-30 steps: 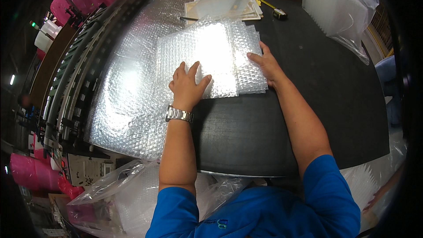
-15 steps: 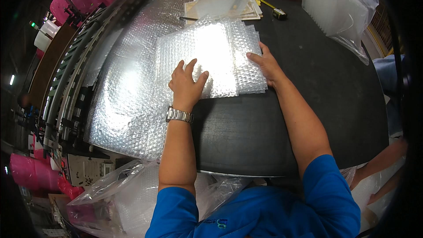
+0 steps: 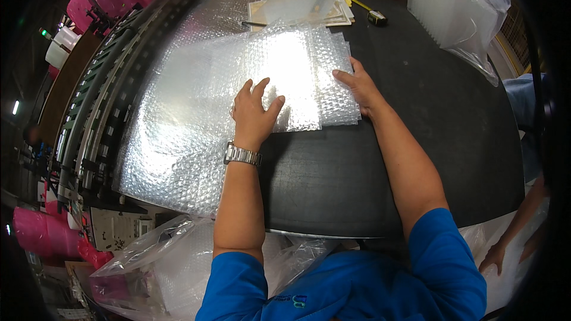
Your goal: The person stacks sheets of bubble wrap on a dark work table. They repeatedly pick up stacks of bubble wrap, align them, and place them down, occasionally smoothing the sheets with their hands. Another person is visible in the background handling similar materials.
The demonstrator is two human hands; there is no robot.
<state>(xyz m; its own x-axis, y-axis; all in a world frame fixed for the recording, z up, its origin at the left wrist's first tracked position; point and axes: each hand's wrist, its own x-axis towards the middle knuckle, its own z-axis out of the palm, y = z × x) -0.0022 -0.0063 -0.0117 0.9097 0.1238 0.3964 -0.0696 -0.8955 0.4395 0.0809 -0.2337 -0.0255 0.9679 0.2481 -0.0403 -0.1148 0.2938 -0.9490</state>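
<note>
A folded piece of clear bubble wrap (image 3: 303, 68) lies on the black round table (image 3: 428, 137). My left hand (image 3: 254, 114) presses flat on its near left part, fingers spread; a metal watch sits on that wrist. My right hand (image 3: 355, 86) rests on the wrap's right edge, fingers laid on it. A larger sheet of bubble wrap (image 3: 178, 125) spreads out under and to the left of the folded piece, reaching the table's left rim.
A stack of flat packets under clear film (image 3: 303, 7) and a yellow tape measure (image 3: 375, 16) lie at the far edge. A clear bag of white sheets (image 3: 458, 12) stands far right. A roller conveyor (image 3: 95, 107) runs along the left. Another person's hand (image 3: 496, 255) shows lower right.
My left hand has slid slightly toward me and left on the wrap. Another person's arm has come into view at the lower right.
</note>
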